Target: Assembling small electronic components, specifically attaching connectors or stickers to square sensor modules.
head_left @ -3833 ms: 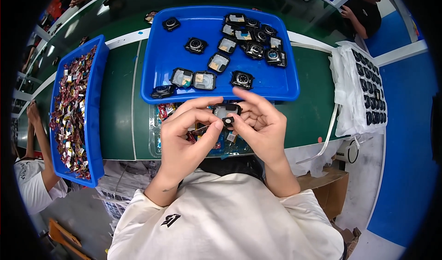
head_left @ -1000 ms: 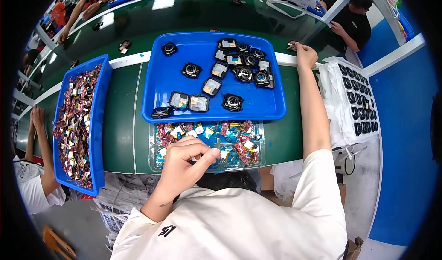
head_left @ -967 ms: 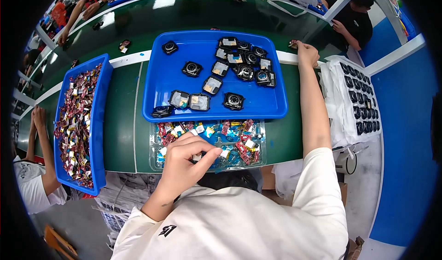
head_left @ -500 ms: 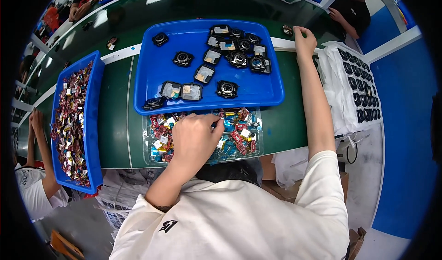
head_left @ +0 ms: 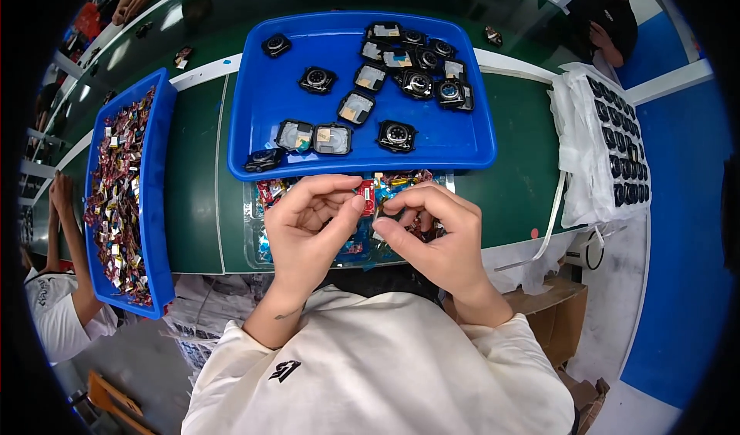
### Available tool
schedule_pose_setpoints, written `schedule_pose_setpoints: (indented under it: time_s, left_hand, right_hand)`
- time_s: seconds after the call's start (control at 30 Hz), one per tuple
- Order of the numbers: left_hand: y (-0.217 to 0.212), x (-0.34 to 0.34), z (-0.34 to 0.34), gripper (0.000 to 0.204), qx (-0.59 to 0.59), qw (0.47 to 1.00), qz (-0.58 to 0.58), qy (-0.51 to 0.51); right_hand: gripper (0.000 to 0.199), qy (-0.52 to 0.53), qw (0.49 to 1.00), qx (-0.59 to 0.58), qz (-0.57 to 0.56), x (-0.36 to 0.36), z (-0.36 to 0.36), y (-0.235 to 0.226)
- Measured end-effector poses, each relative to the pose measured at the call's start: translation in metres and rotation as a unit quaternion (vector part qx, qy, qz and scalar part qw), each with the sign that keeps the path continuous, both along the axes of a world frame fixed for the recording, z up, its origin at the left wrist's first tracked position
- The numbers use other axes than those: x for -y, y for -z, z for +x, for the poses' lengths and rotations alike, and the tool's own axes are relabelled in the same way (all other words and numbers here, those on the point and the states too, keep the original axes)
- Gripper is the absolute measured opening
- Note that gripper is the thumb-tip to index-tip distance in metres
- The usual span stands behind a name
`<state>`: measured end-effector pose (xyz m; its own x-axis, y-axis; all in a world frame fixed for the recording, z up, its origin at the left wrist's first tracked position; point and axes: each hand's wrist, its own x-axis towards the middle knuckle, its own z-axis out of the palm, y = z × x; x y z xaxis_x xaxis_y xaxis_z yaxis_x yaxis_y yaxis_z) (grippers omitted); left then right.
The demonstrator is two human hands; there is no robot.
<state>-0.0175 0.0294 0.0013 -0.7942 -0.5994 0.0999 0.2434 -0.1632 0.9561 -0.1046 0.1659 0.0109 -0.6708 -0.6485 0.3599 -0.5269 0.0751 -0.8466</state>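
Note:
My left hand (head_left: 312,223) and my right hand (head_left: 432,231) meet close to my chest, over a clear tray (head_left: 258,238) of small colourful packets. Between the fingertips of both hands sits a small red packet (head_left: 367,198). My right hand's fingers curl around something small and dark that I cannot make out. Just beyond the hands lies a wide blue tray (head_left: 254,111) holding several small black square parts (head_left: 333,138), some flat, some with round centres.
A long blue bin (head_left: 158,204) full of small packets stands at the left on the green table (head_left: 196,188). White sheets with rows of black parts (head_left: 617,150) lie at the right. Another person's arm (head_left: 65,235) reaches in at the far left; another person sits at the far right.
My right arm, stretched out to the far right edge of the blue tray a second ago, has come back. Both hands now meet over the clear tray, pinching a red packet.

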Motion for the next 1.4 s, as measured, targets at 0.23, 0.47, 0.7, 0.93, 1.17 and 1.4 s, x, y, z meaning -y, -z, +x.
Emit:
schedule_pose_setpoints:
  time_s: [0.23, 0.47, 0.7, 0.93, 1.17, 1.4]
  left_hand:
    - [0.016, 0.007, 0.008, 0.012, 0.016, 0.976, -0.211, -0.053]
    - [0.009, 0.014, 0.005, 0.009, 0.025, 0.919, -0.38, -0.105]
    - [0.0, 0.02, 0.01, 0.036, -0.033, 0.888, -0.457, -0.033]
    - [0.004, 0.026, 0.011, 0.025, -0.053, 0.856, -0.514, -0.005]
    - [-0.005, 0.019, 0.016, 0.019, 0.059, 0.922, -0.381, 0.045]
    - [0.003, 0.025, 0.019, 0.011, 0.002, 0.946, -0.3, 0.126]
  right_hand:
    - [0.013, 0.04, 0.992, 0.111, -0.035, 0.009, 0.012, 0.011]
    - [0.009, 0.024, 0.997, -0.004, -0.067, 0.01, 0.008, 0.018]
    - [0.01, -0.003, 0.984, 0.173, -0.043, -0.002, 0.005, 0.02]
    - [0.014, -0.101, 0.96, 0.252, -0.072, -0.003, 0.001, 0.018]
    - [0.018, -0.029, 0.979, 0.189, -0.072, -0.008, 0.0, 0.02]
    - [0.006, -0.108, 0.939, 0.307, -0.112, -0.011, 0.001, 0.011]
